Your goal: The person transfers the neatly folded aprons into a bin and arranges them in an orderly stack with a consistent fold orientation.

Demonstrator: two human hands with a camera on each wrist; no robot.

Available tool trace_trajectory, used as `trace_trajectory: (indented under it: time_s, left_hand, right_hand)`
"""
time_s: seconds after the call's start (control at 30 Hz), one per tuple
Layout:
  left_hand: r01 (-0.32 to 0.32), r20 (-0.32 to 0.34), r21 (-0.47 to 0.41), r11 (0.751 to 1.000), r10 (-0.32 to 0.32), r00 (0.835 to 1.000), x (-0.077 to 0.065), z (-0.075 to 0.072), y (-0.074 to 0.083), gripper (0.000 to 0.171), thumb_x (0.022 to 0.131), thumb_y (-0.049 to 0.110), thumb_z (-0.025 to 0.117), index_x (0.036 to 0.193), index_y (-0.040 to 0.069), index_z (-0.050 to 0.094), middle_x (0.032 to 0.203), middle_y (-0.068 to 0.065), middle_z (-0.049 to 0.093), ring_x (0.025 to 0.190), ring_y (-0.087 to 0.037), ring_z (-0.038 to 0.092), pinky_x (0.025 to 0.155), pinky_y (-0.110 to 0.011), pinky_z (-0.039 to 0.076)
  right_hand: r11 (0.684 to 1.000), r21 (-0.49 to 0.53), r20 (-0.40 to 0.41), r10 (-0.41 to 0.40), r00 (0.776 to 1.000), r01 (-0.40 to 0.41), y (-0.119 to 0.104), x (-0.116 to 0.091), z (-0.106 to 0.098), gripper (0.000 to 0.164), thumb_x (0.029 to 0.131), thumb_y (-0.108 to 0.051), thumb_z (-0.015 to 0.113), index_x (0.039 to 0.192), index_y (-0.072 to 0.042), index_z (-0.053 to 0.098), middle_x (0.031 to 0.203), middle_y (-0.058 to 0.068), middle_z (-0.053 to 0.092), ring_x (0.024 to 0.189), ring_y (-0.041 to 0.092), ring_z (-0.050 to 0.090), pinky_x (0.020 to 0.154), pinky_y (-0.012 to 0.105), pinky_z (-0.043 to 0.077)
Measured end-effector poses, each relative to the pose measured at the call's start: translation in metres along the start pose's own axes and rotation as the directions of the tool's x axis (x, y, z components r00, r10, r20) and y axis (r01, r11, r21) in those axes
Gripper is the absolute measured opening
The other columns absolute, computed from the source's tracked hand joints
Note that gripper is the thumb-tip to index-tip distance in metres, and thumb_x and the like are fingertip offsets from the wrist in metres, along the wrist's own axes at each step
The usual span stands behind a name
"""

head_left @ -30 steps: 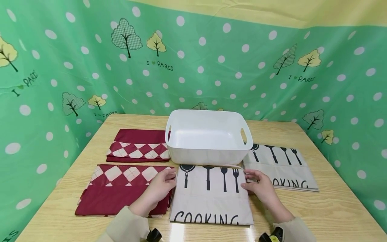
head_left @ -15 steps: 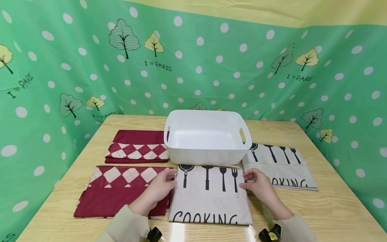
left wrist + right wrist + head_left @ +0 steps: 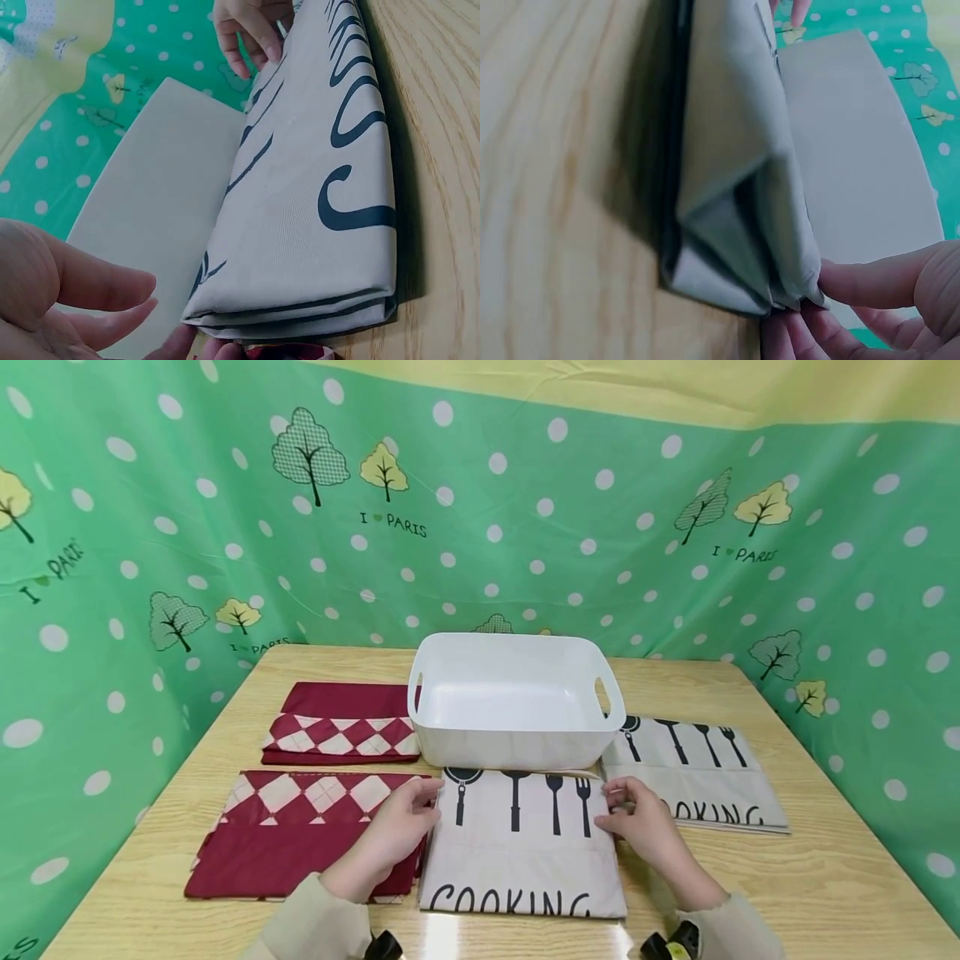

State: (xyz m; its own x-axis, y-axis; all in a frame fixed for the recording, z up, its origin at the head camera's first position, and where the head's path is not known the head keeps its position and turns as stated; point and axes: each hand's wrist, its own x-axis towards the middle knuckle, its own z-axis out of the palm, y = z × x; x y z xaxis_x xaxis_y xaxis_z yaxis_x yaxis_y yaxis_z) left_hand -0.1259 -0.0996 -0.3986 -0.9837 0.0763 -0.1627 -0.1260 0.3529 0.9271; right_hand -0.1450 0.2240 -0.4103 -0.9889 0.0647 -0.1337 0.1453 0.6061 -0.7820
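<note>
A folded white apron (image 3: 517, 860) printed with dark utensils and the word COOKING lies in front of the white bin. At its far left corner is my left hand (image 3: 401, 822); in the left wrist view some fingertips touch the fabric's edge from below, while the thumb (image 3: 105, 281) stays apart from it. My right hand (image 3: 645, 822) pinches the far right corner, thumb (image 3: 877, 281) against the cloth and fingers under the layers. Open folds show along that side in the right wrist view. The right fingertips are partly hidden beneath the apron.
An open white plastic bin (image 3: 517, 747) with side handles stands behind the apron. Two folded red cloths with diamond patterns, a near one (image 3: 300, 856) and a far one (image 3: 345, 697), lie left. A second COOKING apron (image 3: 697, 777) lies right. A patterned curtain (image 3: 480, 527) surrounds the table.
My left fingertips have shifted very slightly right, onto the apron's corner. The right hand keeps its place at the other corner, and the head view has moved a little.
</note>
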Motion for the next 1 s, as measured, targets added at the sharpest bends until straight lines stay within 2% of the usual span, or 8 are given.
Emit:
trace_trajectory:
  time_s: [0.27, 0.5, 0.67, 0.77, 0.83, 1.0]
  left_hand:
    - [0.011, -0.003, -0.105, 0.994, -0.011, 1.000, 0.0024, 0.0001, -0.0031, 0.045, 0.094, -0.004, 0.051, 0.139, -0.009, 0.047, 0.136, -0.028, 0.052, 0.114, -0.034, 0.059, 0.085, -0.042, 0.057]
    - [0.010, -0.007, -0.109, 0.994, -0.010, 1.000, 0.0038, 0.0000, -0.0078, 0.051, 0.088, -0.005, 0.062, 0.137, -0.009, 0.049, 0.134, -0.029, 0.055, 0.112, -0.034, 0.062, 0.094, -0.045, 0.055]
    - [0.020, 0.000, -0.122, 0.992, -0.020, 1.000, 0.0048, 0.0009, -0.0096, 0.046, 0.086, -0.005, 0.067, 0.131, -0.006, 0.057, 0.124, -0.025, 0.063, 0.112, -0.033, 0.063, 0.091, -0.044, 0.057]
    - [0.023, 0.013, -0.122, 0.992, -0.021, 1.000, 0.0049, 0.0008, -0.0088, 0.043, 0.086, -0.005, 0.067, 0.128, -0.006, 0.059, 0.123, -0.023, 0.064, 0.113, -0.032, 0.063, 0.090, -0.042, 0.057]
    - [0.032, 0.026, -0.126, 0.991, -0.029, 0.999, 0.0047, 0.0007, -0.0085, 0.043, 0.086, -0.006, 0.067, 0.129, -0.006, 0.060, 0.126, -0.024, 0.062, 0.110, -0.029, 0.063, 0.086, -0.040, 0.058]
    - [0.073, 0.056, -0.143, 0.987, -0.066, 0.996, 0.0038, 0.0004, -0.0086, 0.045, 0.088, -0.005, 0.065, 0.132, -0.003, 0.059, 0.133, -0.027, 0.057, 0.089, -0.019, 0.063, 0.067, -0.034, 0.056]
  right_hand:
    - [0.987, 0.158, 0.025, 0.021, 0.999, -0.025, -0.0018, -0.0019, 0.0005, 0.058, 0.077, 0.010, 0.074, 0.130, 0.006, 0.051, 0.114, 0.023, 0.056, 0.085, 0.018, 0.056, 0.063, 0.023, 0.054]
    - [0.971, 0.237, 0.028, 0.040, 0.999, -0.045, 0.0004, -0.0007, 0.0007, 0.064, 0.075, 0.012, 0.073, 0.133, 0.006, 0.049, 0.116, 0.022, 0.056, 0.087, 0.018, 0.057, 0.066, 0.023, 0.055]
    - [0.953, 0.295, 0.046, 0.058, 0.997, -0.069, 0.0034, 0.0012, -0.0003, 0.065, 0.076, 0.013, 0.072, 0.135, 0.005, 0.047, 0.115, 0.018, 0.054, 0.087, 0.017, 0.054, 0.065, 0.024, 0.054]
    - [0.946, 0.315, 0.058, 0.058, 0.997, -0.074, 0.0041, 0.0019, -0.0010, 0.065, 0.077, 0.012, 0.072, 0.135, 0.005, 0.046, 0.115, 0.017, 0.054, 0.086, 0.016, 0.055, 0.066, 0.025, 0.055]
    - [0.943, 0.323, 0.061, 0.059, 0.996, -0.076, 0.0040, 0.0016, -0.0013, 0.065, 0.077, 0.012, 0.072, 0.136, 0.005, 0.046, 0.115, 0.018, 0.054, 0.084, 0.015, 0.057, 0.067, 0.026, 0.055]
    - [0.940, 0.331, 0.056, 0.066, 0.996, -0.081, 0.0026, 0.0007, -0.0019, 0.062, 0.078, 0.012, 0.070, 0.135, 0.005, 0.046, 0.115, 0.019, 0.055, 0.081, 0.016, 0.060, 0.066, 0.027, 0.055]
